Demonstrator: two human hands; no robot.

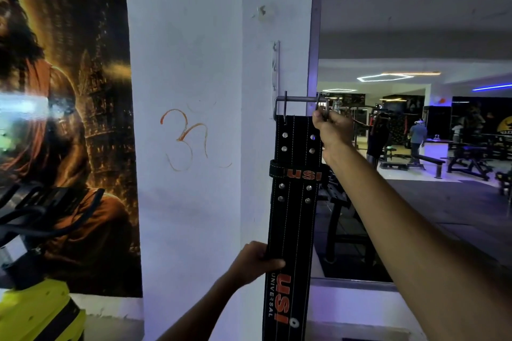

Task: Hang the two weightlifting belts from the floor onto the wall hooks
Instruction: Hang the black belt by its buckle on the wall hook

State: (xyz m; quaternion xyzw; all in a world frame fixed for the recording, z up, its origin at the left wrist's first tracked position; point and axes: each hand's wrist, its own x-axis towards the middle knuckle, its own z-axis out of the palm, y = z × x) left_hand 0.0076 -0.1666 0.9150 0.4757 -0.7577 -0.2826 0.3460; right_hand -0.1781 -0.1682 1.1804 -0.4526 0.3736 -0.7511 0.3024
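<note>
Right hand [329,130] pinches the steel buckle [300,108] at centre frame, beside the white pillar's [194,63] edge; left hand [253,261] grips the hanging black stitched leather belt's [293,216] left edge, lower centre.

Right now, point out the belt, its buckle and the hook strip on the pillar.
belt [293,216]: head view, on the black strap below the keeper loop.
buckle [300,99]: head view, on the top metal bar.
hook strip [275,69]: head view, on the pale strip's middle, above the buckle.
</note>
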